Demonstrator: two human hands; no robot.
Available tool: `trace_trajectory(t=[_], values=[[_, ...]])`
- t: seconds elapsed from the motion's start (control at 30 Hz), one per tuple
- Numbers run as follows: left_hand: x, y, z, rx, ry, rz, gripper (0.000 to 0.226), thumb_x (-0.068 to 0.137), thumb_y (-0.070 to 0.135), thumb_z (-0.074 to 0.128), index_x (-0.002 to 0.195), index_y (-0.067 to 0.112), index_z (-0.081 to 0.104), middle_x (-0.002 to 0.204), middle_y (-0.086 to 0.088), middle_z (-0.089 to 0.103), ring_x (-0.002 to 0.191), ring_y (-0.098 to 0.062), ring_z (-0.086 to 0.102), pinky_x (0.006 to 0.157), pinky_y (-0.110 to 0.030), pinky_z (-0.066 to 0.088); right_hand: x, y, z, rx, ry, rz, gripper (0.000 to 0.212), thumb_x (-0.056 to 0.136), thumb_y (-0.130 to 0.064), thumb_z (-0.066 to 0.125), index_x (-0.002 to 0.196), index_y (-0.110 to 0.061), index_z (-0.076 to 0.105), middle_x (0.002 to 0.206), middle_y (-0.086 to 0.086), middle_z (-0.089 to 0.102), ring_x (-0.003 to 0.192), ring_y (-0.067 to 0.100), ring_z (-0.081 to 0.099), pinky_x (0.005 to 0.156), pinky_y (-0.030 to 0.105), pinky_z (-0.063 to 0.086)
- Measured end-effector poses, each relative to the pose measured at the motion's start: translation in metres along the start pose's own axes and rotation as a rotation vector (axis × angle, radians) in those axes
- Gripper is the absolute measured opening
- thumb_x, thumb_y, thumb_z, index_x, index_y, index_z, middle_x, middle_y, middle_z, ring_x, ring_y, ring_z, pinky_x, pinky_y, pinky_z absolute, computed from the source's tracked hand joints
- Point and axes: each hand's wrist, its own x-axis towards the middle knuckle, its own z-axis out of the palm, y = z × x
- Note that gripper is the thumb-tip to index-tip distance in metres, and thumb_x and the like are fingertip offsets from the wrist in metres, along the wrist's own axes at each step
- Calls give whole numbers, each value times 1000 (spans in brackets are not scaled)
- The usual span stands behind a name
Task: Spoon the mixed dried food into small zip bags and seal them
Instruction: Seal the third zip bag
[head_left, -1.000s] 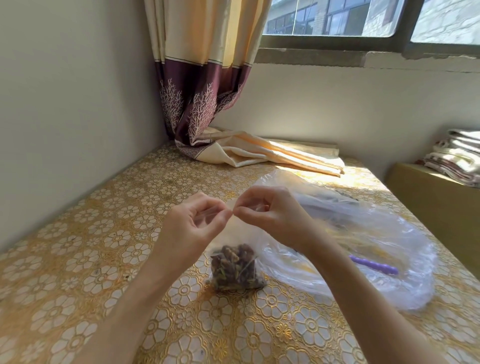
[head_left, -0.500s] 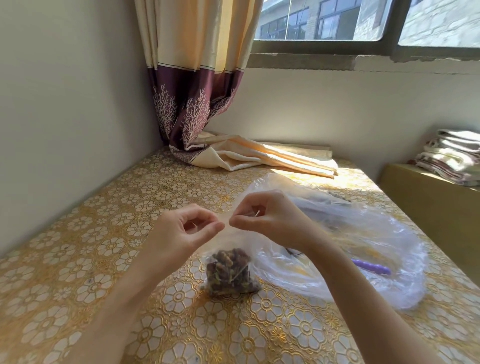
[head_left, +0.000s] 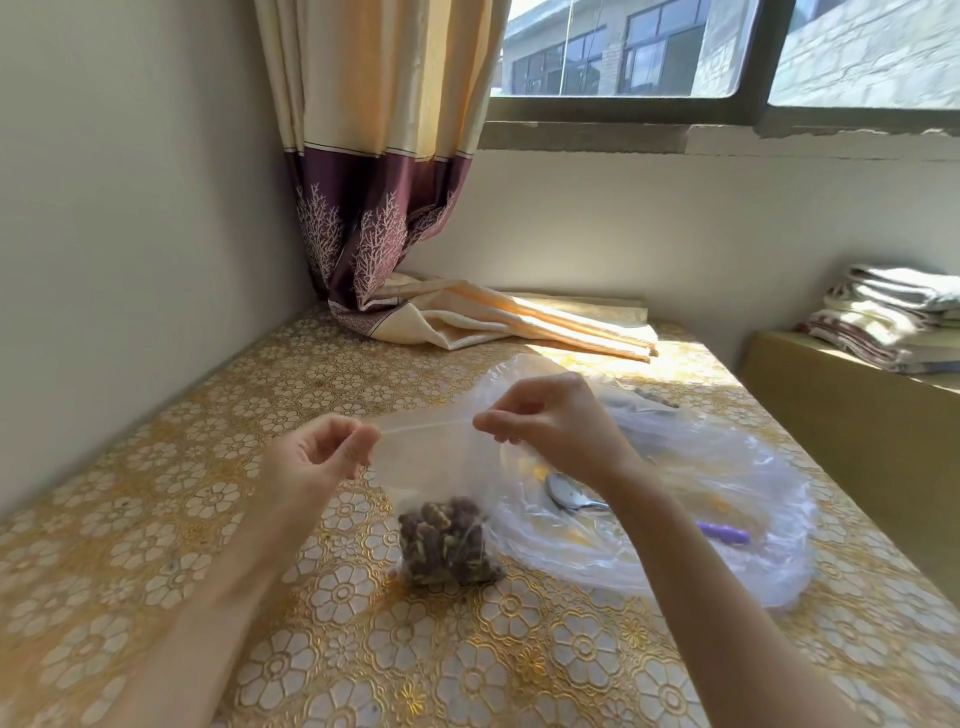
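A: Where is the small zip bag (head_left: 436, 483)?

B: It is in the lower middle of the frame. The bottom, filled with mixed dried food (head_left: 447, 540), sits on the table (head_left: 156, 545). The clear top part stands up, and its strip is stretched almost level between the two hands.

A: How do the hands hold it?

B: The left hand (head_left: 317, 462) pinches the left end of the strip between thumb and curled fingers. The right hand (head_left: 550, 421) pinches the right end in the same manner, a little higher in the frame. Both hands are closed on the bag. If the strip is fully pressed together, I cannot tell.

A: What is beside the bag?

B: To its right lies a big clear plastic bag (head_left: 727, 519), crumpled, touching the small one. Inside I see the bowl of a metal spoon (head_left: 569, 493), and farther right a purple handle (head_left: 724, 533).

A: And farther out?

B: The table has a gold cloth with white flowers. At the upper middle a curtain (head_left: 374, 171) hangs, and its end lies folded on the table. At the right edge there are folded towels (head_left: 893, 322) on a low cupboard (head_left: 857, 431).
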Motion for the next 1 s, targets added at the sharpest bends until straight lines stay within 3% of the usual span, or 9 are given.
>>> trace_trajectory(t=[0.1, 0.2, 0.37, 0.47, 0.53, 0.73, 0.8, 0.9, 1.0], values=[[-6, -6, 11, 86, -335, -126, 100, 34, 81, 69, 115, 26, 51, 101, 8, 70, 92, -6, 66, 76, -16, 52, 1, 1, 4, 30, 20, -11, 10, 83, -15, 70, 74, -13, 71, 64, -4, 65, 54, -2, 56, 60, 16, 49], [-14, -14, 29, 406, -505, -134, 74, 48, 68, 75, 111, 45, 44, 104, 20, 62, 96, 6, 60, 77, -8, 45, 3, 2, 6, 35, 50, -4, 11, 87, -13, 65, 86, -4, 73, 67, -3, 67, 55, 0, 58, 62, 17, 51], [-10, -26, 31, 329, -248, -136, 63, 55, 59, 77, 107, 40, 47, 103, 17, 62, 94, -1, 60, 72, -14, 42, 8, 7, -12, 105, 266, -20, 15, 91, -12, 59, 99, -7, 70, 77, -1, 68, 64, 3, 62, 63, 12, 49], [-8, -29, 31, 188, -81, -136, 57, 59, 56, 74, 108, 36, 51, 100, 6, 66, 91, -7, 64, 69, -16, 45, 20, 20, -35, 58, 482, 6, 17, 93, -9, 55, 103, -6, 68, 83, 5, 69, 77, 14, 65, 76, 26, 53], [-6, -31, 32, 155, 18, -121, 55, 63, 56, 74, 109, 33, 54, 101, 4, 64, 91, -8, 62, 66, -16, 44, 34, 33, -50, -41, 510, 65, 20, 94, -9, 52, 105, -4, 68, 90, 13, 71, 82, 18, 65, 82, 33, 52], [-1, -36, 29, 51, 102, -130, 45, 65, 48, 65, 105, 34, 53, 104, -3, 63, 95, -17, 61, 68, -23, 48, 80, 86, -105, -600, 164, 408, 28, 92, -19, 57, 117, -10, 65, 123, 13, 63, 112, 26, 57, 90, 29, 41], [1, -38, 30, 62, 112, -131, 45, 63, 50, 65, 104, 35, 53, 103, -2, 64, 94, -14, 61, 67, -21, 46, 84, 103, -115, -691, -59, 526, 34, 90, -18, 60, 124, -12, 61, 124, 12, 61, 103, 24, 58, 82, 27, 43], [4, -39, 31, 82, 109, -125, 39, 64, 51, 64, 99, 39, 52, 103, 2, 63, 95, -12, 59, 67, -18, 42, 84, 119, -117, -783, -297, 627, 48, 89, -9, 44, 134, -24, 52, 125, 8, 57, 79, 15, 52, 57, 22, 40], [8, -40, 32, 80, 117, -129, 37, 63, 50, 63, 98, 39, 52, 102, 3, 62, 94, -9, 58, 66, -15, 40, 85, 132, -116, -756, -330, 618, 54, 89, -8, 38, 140, -26, 43, 142, 9, 45, 96, 20, 56, 74, 27, 46]])
